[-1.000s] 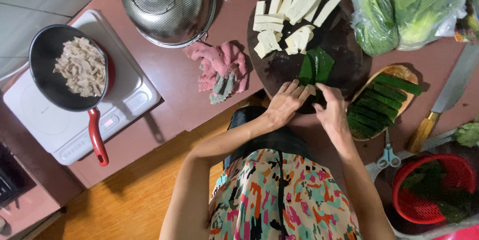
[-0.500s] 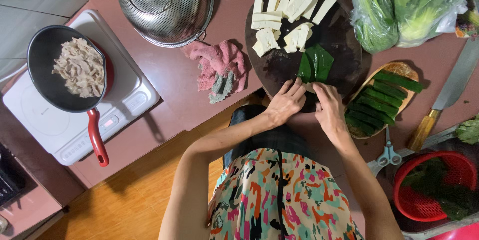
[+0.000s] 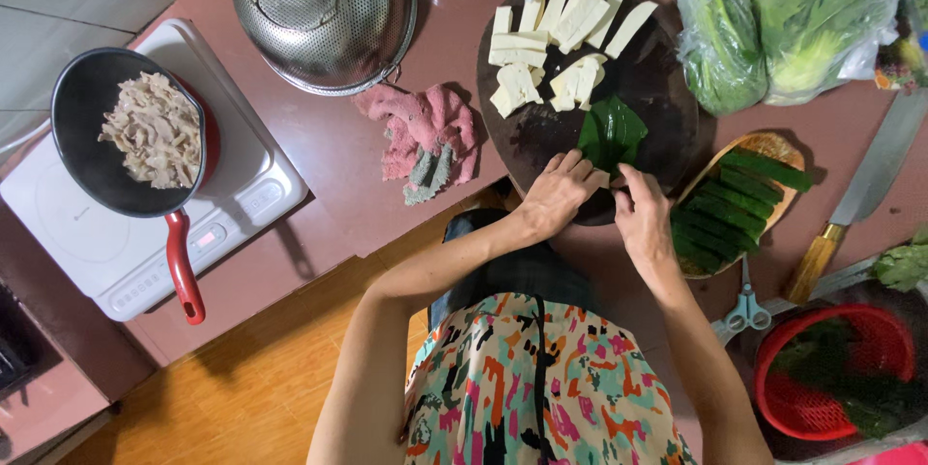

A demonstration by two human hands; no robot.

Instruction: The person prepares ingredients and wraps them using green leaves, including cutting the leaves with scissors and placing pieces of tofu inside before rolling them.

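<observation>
Since a second ago: the two hands have hardly shifted, both kept at the near edge of the round dark cutting board [image 3: 667, 98]; the view has slid slightly, nothing on the bench [image 3: 329, 151] has changed place

Landmark: the cutting board, all places below read from it

Green leaf [image 3: 611, 132]: lies flat on the board's near half, just beyond both hands, its long axis running away from the person toward the tofu

Left hand [image 3: 559, 196]: at the board's near edge, fingers curled down and pinching at the leaf's near-left corner, touching it

Right hand [image 3: 640, 216]: at the board's near edge, just right of the left hand, fingertips drawn together at the leaf's near-right corner; whether it grips leaf or filling cannot be told

Nearer hand: both about equally close, the leaf lying straight ahead between them

White tofu slices [image 3: 556, 35]: fanned over the board's far half, apart from the leaf

Wooden dish [image 3: 768, 148] of rolled green leaves [image 3: 730, 209]: touching the board's right edge, beside the right hand

Pink cloth [image 3: 420, 136]: left of the board

Metal colander [image 3: 324, 11]: further left and beyond

Black pan [image 3: 126, 131]: far left, on a white cooktop [image 3: 246, 185]

Cleaver [image 3: 860, 194] and scissors [image 3: 744, 305]: right of the wooden dish
</observation>
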